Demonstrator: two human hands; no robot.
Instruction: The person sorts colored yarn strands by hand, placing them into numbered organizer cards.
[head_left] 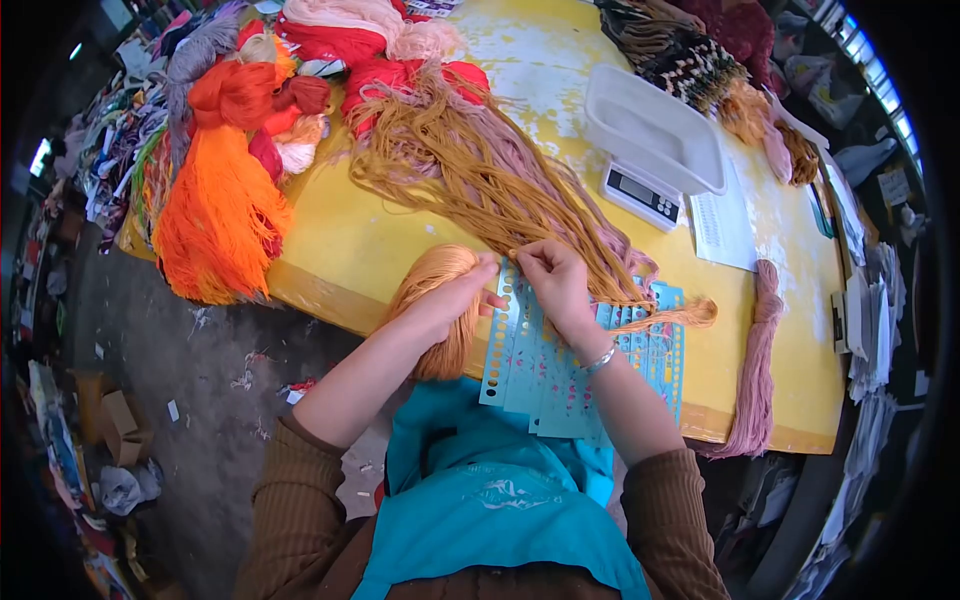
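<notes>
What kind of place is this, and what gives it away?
Probably a yarn or thread workshop: a bright orange skein and loose golden-brown strands lie on the yellow table, alongside teal punched cards and a digital scale.

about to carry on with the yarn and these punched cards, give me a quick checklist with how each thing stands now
1. Peach yarn bundle secured: ok, in the left hand.
2. Right hand placed: ok, pinching near the top of the leftmost card.
3. Yarn threaded through that card: cannot tell, the pinch is too small to read.
4. Cards free of loose yarn: not ok, an orange strand lies across them.
5. Scale out of the way: ok, farther back, apart from both hands.
</notes>
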